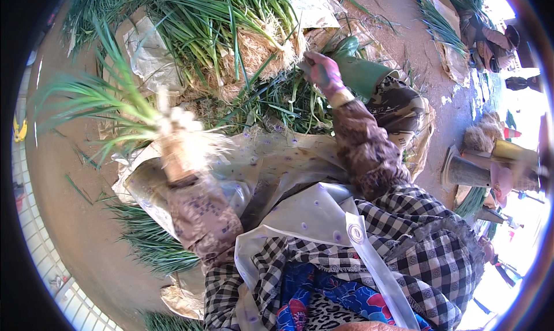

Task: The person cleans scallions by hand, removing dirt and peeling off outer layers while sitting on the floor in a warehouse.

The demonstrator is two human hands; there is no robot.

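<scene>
My left hand (pixel 175 152), in a pale glove and blurred by motion, is raised at the left of my apron. It is closed round a bunch of green onions (pixel 130 109), whose green leaves fan out to the left and whose pale roots point right. My right hand (pixel 325 76), in a pink and grey stained glove, is at the root end of a large green onion pile (pixel 262 48). Its fingers are bent together; what they hold, if anything, is too small to make out. Loose green leaves (pixel 294 103) lie between the pile and my apron (pixel 265 158).
A green rubber boot (pixel 366 74) stands beyond my right forearm. More green onions (pixel 153 236) lie on the brown floor (pixel 75 175) to the left. At the far right are another person's gloved hand (pixel 501 184), a grey cone-shaped object (pixel 466 170) and another onion bundle (pixel 441 25).
</scene>
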